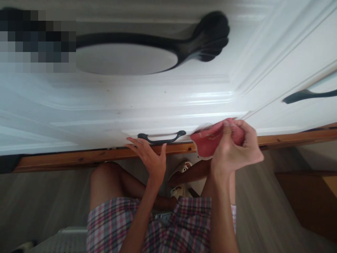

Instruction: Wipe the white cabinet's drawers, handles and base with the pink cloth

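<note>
1 red cloth [209, 142], folded and partly crumpled, was located at the bottom of the white cabinet front [147, 102], to the right of the lower handle [163, 142]. From where I stood, I could not tell whether it touched the panel.

Handling note: to my eye, good work called for spreading the fold flat under several fingertips, with light, even pressure along the moulding and the loose corner tucked in.

Orientation: its long axis ran slantwise, nearly sideways; the bunched end sat at the right, and the loose end pointed left and downward, towards the wooden strip [65, 159].

1 right hand [234, 151]: thumb and fingers closed in a pinch on the bunched end.

1 left hand [151, 160]: fingers spread wide, gripping nothing, at the left part of the lower handle; contact was unclear.

2 further black handles: 1 large handle [118, 38] above, 1 side handle [302, 95] far right.

Below: plaid shorts [110, 221], pale sandals [179, 191], greyish floor [263, 196].
</note>
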`<state>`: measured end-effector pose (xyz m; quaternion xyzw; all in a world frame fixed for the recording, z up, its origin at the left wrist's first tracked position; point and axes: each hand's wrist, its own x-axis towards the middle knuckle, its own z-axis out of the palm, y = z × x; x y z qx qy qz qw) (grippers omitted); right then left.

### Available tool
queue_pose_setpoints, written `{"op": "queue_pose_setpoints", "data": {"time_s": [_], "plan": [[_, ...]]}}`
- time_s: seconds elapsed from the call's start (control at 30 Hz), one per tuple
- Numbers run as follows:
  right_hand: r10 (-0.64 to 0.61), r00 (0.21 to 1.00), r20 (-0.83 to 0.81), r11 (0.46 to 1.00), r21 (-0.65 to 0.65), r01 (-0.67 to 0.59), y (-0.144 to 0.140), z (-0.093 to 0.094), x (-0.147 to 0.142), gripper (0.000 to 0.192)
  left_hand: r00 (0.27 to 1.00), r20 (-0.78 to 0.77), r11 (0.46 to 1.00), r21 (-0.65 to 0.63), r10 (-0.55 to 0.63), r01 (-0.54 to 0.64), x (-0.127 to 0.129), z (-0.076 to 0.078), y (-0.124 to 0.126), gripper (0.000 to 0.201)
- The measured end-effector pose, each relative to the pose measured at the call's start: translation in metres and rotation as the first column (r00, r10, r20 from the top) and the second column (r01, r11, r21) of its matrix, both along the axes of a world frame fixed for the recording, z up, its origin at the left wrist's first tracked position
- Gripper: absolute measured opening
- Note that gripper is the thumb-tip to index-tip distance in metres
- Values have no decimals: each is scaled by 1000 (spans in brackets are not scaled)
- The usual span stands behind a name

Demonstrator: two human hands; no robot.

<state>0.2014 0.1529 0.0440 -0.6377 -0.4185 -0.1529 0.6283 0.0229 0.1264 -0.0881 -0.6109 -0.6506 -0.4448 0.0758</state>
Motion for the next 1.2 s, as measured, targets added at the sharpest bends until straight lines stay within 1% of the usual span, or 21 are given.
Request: {"op": "queue_pose_setpoints", "data": {"time_s": [0.07,0.13,0.2,0.23,0.33,0.4,0.47,0.57,0.63,0.73,0.8,0.87,0.93,1.0,1.1,1.2], "plan": [[-25,998,-61,1000,14,26,2,-1,5,15,1000,-4,1000,13,-2,2,0,-1,1,111],[11,998,-61,1000,2,-10,2,-1,-3,11,1000,4,1000,4,2,-2,0,-3,1,110],[69,998,3,997,-23,-69,-1,0,-16,5,1000,5,1000,-8,8,-8,0,-4,1,110],[87,995,45,996,-29,-86,-2,0,-21,4,1000,2,1000,-10,10,-10,0,-4,1,110],[85,989,120,996,-21,-83,-3,1,-22,6,1000,-4,1000,-3,12,-12,-1,-4,2,110],[61,994,90,998,-5,-61,-1,0,-13,4,1000,6,1000,-6,20,-20,0,-3,1,109],[37,999,25,999,8,-37,1,-1,-6,6,999,20,1000,-17,25,-25,2,-3,1,108],[13,999,-46,999,36,-11,4,-4,-9,14,999,33,999,-27,23,-22,4,-3,0,106],[44,998,-37,998,44,-42,4,-5,-18,11,999,31,1000,-22,22,-21,4,-2,0,105],[101,993,56,994,26,-103,2,-6,-27,3,999,24,1000,-18,24,-24,3,-2,0,106],[97,991,87,995,1,-97,1,-6,-22,2,1000,22,1000,-15,22,-22,3,-1,0,107],[71,995,71,997,-4,-71,1,-5,-10,7,999,27,1000,-8,20,-20,4,0,0,106],[43,998,37,998,38,-45,3,-2,1,12,999,41,1000,-3,22,-22,5,1,0,105],[23,1000,-4,997,76,-23,6,1,4,11,998,56,1000,-6,27,-27,7,2,0,104],[34,996,-84,996,83,-27,7,3,-9,6,998,61,1000,-10,21,-20,7,2,1,101],[96,991,-92,993,80,-89,4,-1,-28,9,998,67,1000,-3,10,-10,5,2,2,100]]}}
